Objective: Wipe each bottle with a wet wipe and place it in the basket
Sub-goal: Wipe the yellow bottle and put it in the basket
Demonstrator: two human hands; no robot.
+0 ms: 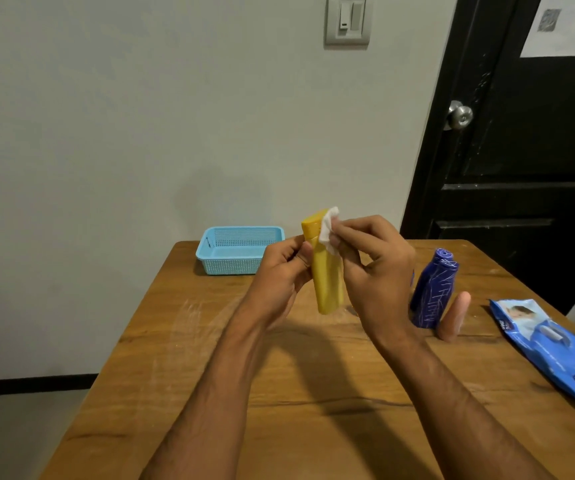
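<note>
A yellow bottle [325, 282] is held upright above the middle of the wooden table [209, 375], gripped from the left by my left hand [279, 271]. My right hand [372, 268] presses a white wet wipe [329, 226] against the bottle's upper right side. A dark blue bottle [431, 292] stands on the table just right of my right hand. Beside it stands a small pale pink bottle [455, 317]. The light blue basket [209, 258] sits at the table's far left corner, with nothing seen inside it.
A blue pack of wet wipes [552, 351] lies near the table's right edge. A grey wall rises behind the table. A black door [521, 133] with a metal knob stands at the right.
</note>
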